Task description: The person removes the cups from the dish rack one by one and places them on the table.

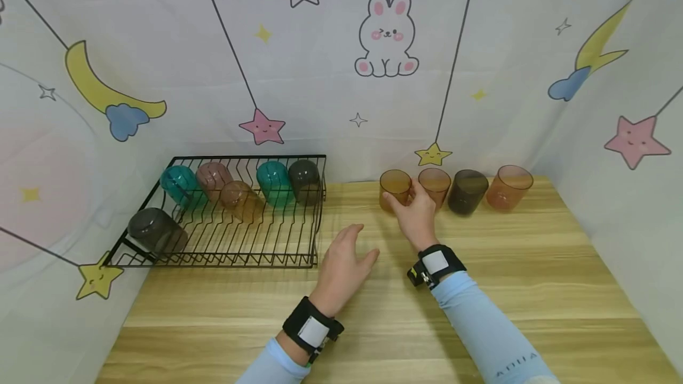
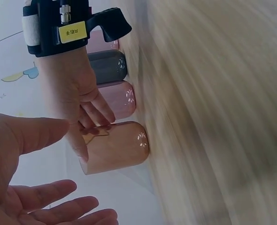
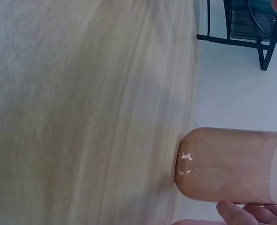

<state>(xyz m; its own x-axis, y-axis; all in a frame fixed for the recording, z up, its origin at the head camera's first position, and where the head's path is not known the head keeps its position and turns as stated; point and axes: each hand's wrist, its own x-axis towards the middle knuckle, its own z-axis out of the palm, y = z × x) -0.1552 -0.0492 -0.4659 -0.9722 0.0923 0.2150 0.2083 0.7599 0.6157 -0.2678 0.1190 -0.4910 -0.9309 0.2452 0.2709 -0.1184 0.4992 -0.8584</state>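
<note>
My right hand (image 1: 417, 218) pinches an amber see-through cup (image 1: 393, 185) near its rim, thumb on one side and fingers on the other. That cup (image 3: 227, 164) stands upright on the wooden table at the left end of a row. Beside it stand a pinkish-brown cup (image 1: 436, 185), a dark grey cup (image 1: 467, 193) and a pink cup (image 1: 509, 188). My left hand (image 1: 344, 268) is held over the table between the rack and the row, fingers apart and holding nothing. In the left wrist view, its spread thumb and fingers (image 2: 49, 192) face the amber cup.
A black wire rack (image 1: 213, 259) stands at the left. In it lie teal cups (image 1: 274, 182), dark grey cups (image 1: 152, 227), a mauve cup (image 1: 213, 179) and an amber cup (image 1: 240, 197), tipped over. A printed curtain (image 1: 331, 88) rises behind the table (image 1: 400, 336).
</note>
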